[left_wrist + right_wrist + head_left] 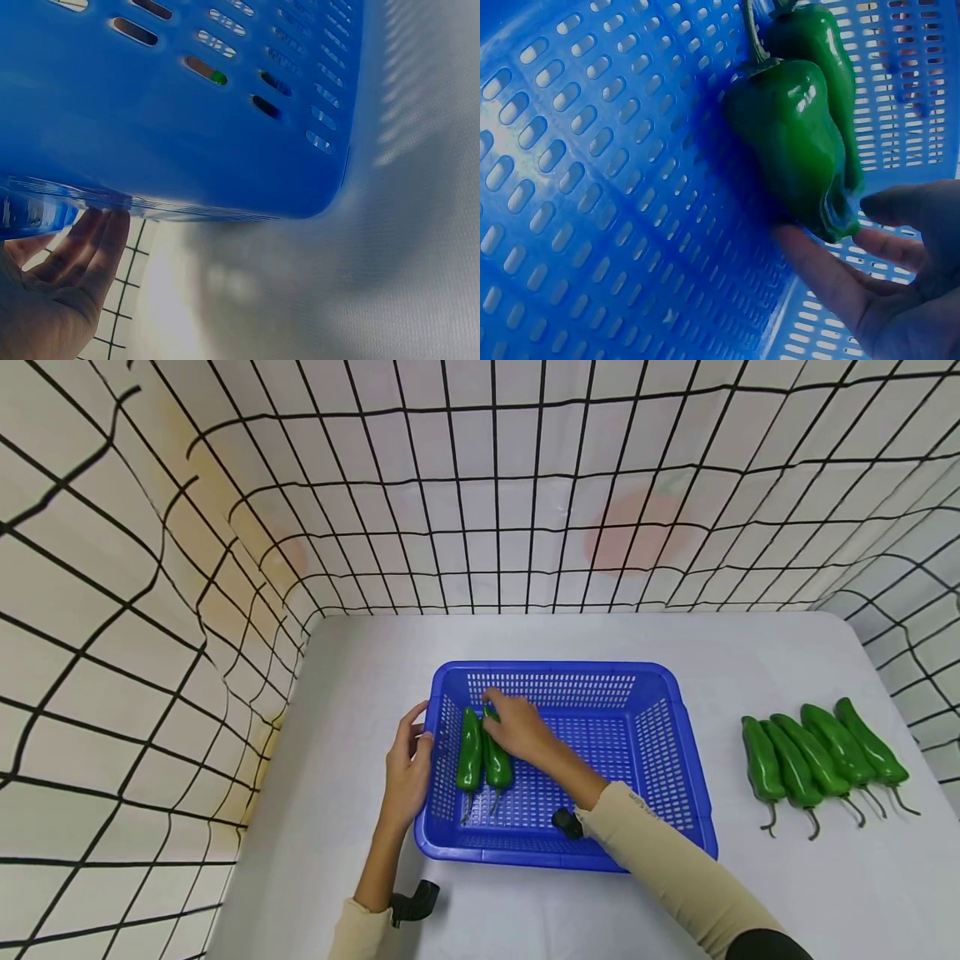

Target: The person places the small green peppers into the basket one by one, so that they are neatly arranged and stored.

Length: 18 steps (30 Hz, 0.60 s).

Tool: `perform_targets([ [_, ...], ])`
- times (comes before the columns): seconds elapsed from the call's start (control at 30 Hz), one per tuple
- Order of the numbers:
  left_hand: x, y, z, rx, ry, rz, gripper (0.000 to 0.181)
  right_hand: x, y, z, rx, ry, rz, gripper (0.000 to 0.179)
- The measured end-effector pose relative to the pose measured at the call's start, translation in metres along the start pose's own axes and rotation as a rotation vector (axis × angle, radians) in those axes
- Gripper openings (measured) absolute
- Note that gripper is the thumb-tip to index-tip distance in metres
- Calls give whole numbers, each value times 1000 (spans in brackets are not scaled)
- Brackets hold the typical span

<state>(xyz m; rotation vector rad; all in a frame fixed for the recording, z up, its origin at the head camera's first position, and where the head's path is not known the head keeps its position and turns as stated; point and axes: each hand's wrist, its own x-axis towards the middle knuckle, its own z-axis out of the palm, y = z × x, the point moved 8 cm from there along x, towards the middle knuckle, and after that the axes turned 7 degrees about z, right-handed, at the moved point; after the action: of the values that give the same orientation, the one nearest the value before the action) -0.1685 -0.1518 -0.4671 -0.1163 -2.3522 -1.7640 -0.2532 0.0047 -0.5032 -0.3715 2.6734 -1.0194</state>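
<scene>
A blue plastic basket (562, 858) with slotted walls holds two green peppers, lying side by side near its left wall. My left hand (408, 777) rests against the basket's left side; in the left wrist view its fingers (105, 259) reach up straight to the underside of the rim. Inside the basket, my right hand (517, 727) is at the far tip of the right-hand pepper (497, 764), beside the other pepper (469, 752). The right wrist view has the fingers (825, 274) spread around that pepper's narrow tip, thumb on the opposite side.
Several green peppers (817, 756) lie in a row on the white table (360, 668), right of the basket. Black wire mesh (495, 531) stands along the back and sides. Black wrist cameras (416, 902) hang by both sleeves.
</scene>
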Motion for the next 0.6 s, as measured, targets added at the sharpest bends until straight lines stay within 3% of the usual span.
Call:
perform_targets([
  [0.6,-1,2,1,-3,2,3,46,-9,-5,-18,-91,3,-23,40],
])
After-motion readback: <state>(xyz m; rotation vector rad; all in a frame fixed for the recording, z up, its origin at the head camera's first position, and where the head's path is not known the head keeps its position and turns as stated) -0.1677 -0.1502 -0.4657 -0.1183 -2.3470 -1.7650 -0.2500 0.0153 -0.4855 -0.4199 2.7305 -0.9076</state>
